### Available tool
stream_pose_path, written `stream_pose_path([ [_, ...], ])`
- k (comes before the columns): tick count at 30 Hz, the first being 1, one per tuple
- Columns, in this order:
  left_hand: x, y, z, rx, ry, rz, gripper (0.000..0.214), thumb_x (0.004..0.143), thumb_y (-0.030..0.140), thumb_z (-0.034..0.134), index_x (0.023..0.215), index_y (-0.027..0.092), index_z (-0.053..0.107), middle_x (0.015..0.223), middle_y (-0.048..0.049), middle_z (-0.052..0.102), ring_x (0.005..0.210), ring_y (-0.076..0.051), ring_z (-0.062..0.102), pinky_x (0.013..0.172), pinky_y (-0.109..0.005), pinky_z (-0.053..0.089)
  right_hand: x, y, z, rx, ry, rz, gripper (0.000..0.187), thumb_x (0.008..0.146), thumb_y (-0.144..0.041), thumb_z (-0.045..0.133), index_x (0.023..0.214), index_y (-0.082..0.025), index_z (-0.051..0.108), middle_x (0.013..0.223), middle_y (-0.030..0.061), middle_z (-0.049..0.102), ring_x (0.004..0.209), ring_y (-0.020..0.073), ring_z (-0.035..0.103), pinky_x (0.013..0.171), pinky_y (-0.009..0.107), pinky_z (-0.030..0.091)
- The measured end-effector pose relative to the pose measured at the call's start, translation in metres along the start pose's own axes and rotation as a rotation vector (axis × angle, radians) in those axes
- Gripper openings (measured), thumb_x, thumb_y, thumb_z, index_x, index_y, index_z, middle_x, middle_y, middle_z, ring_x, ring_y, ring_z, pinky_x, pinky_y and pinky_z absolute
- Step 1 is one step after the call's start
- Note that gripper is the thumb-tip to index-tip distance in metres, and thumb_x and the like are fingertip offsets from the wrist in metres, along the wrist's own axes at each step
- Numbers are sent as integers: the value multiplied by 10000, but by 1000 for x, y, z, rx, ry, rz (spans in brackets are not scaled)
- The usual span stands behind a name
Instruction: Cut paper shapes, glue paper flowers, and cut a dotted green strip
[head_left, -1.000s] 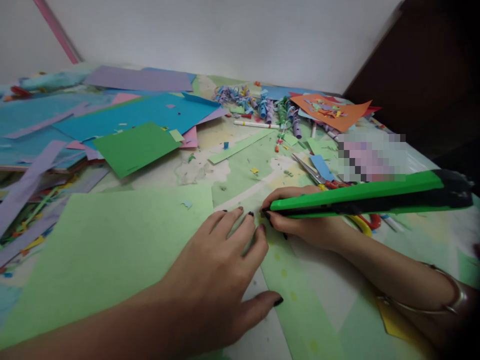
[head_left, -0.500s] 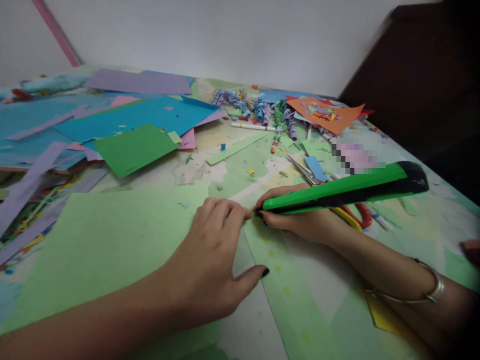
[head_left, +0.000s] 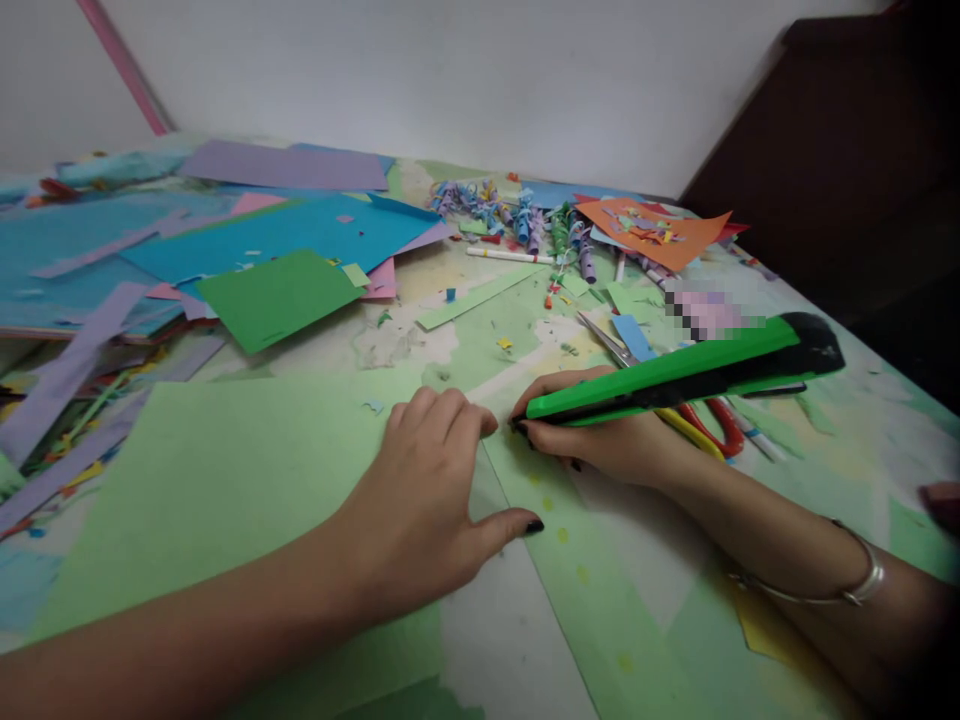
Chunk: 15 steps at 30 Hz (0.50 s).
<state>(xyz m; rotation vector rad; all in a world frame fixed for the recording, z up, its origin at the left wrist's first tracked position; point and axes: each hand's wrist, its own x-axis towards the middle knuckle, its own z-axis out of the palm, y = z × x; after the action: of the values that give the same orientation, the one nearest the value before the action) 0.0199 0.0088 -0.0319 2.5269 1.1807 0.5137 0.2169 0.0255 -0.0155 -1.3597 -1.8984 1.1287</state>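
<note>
My right hand (head_left: 600,430) grips a thick green-and-black marker (head_left: 675,370) close to its dark tip, held like a pen. The tip is over a pale green paper strip (head_left: 547,570), where a row of small yellowish dots (head_left: 562,536) runs toward me. My left hand (head_left: 427,500) rests with its thumb apart from the other fingers. Its thumb tip and index finger reach the strip's left edge. Partly under the left hand and forearm lies a large light green sheet (head_left: 247,480). Whether the marker tip touches the paper is hidden by the fingers.
Scissors (head_left: 709,435) with red and yellow handles lie behind my right hand. Farther back are curled paper rolls (head_left: 532,220), a white marker (head_left: 510,255) and an orange sheet (head_left: 652,230) with scraps. Blue sheets (head_left: 300,240) and a green card (head_left: 281,300) lie left.
The view has shifted slightly, so the tabletop things appear a little to the right. My left hand has shifted slightly against the strip. The marker stays in my right hand, tilted much as before.
</note>
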Motion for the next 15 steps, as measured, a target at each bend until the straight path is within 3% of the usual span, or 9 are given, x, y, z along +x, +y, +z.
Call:
stream_pose_path([
  [7,1,-2,-1,3,28,27,365,786,494,609,934,166,545,936,-101,548,897,-277,482,763,-464,431,0,0,-3,-118,-42,-135,109,739,-132,602,799,-164,688,782,2,695,704,111,608,634,194,477],
  [11,0,-3,0,21,44,89,373,806,471,608,974,140,570,965,-121,559,915,-284,486,772,-470,440,-3,3,2,-22,-13,-13,81,762,-164,588,809,-168,654,585,-41,598,506,79,528,446,165,423],
  [15,-3,-4,0,71,89,261,315,882,373,543,1014,97,617,980,-140,591,943,-291,498,797,-486,460,-4,7,8,98,3,48,51,762,-170,592,804,-170,621,491,-69,546,407,65,497,363,138,392],
])
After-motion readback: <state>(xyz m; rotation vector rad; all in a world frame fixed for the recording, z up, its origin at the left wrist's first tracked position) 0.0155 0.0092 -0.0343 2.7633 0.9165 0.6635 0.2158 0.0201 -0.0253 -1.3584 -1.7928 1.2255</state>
